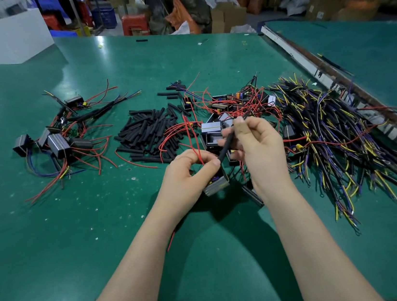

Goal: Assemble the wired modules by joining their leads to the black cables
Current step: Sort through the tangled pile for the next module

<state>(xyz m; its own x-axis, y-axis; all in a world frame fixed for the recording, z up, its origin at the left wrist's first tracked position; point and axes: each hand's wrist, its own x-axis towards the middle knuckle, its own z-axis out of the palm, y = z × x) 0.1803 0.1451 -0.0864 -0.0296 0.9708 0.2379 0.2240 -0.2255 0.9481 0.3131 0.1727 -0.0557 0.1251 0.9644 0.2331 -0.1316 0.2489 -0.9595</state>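
— What is seen from the head view at the middle of the green counter (51,232)?
— A grey module (216,186) is gripped by the left hand (188,174), fingers curled round it, with its red leads (196,150) rising past the thumb. A black cable (227,146) is pinched by the right hand (254,143), its lower end touching the left fingertips.
— And around them?
— A heap of black sleeves (150,134) is spread just beyond the left hand. Loose modules with red wires (232,108) are piled behind the right hand. A large bundle of black cables with yellow and purple cores (336,132) is laid toward the right edge. Wired modules (57,141) are grouped toward the left edge. A white box (0,37) is set at the far left corner.
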